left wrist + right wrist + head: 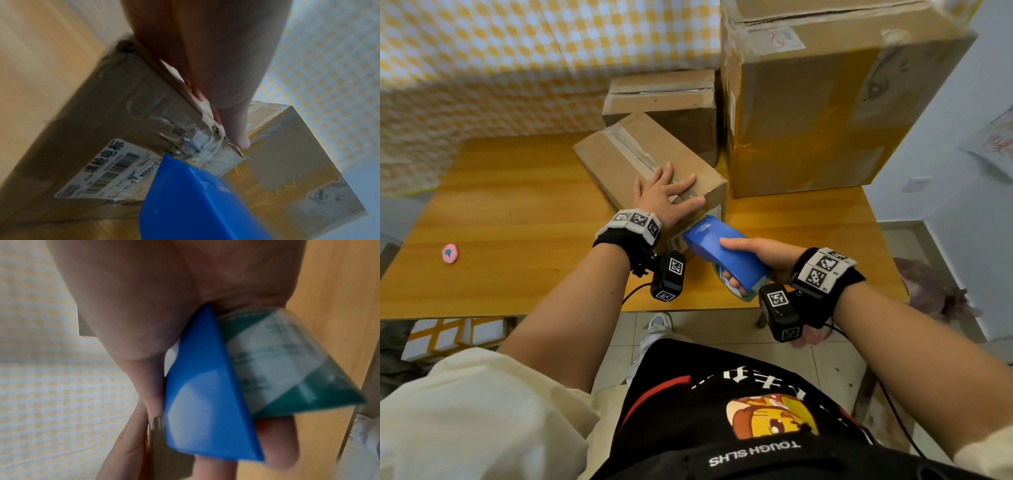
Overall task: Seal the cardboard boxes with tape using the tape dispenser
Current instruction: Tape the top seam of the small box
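1. The blue tape dispenser is gripped by the right hand, thumb laid along its top and fingers curled underneath through the roll. Its shell is judged stiff and light, somewhat slick; the firmest hold is judged to be this one, around the body behind the nose.
2. Its nose is set against the near end face of the small cardboard box, just beside a printed label and crumpled old tape.
3. The left hand is pressed flat on the box top at its near edge, fingers spread and straight, nothing clasped.
4. The box lies on the wooden tabletop. It is judged light and liable to slide under pull, with soft, frayed corners; holding it down from above is judged best.
5. Farther back, a second small box and a large box are seen, both standing close behind it.
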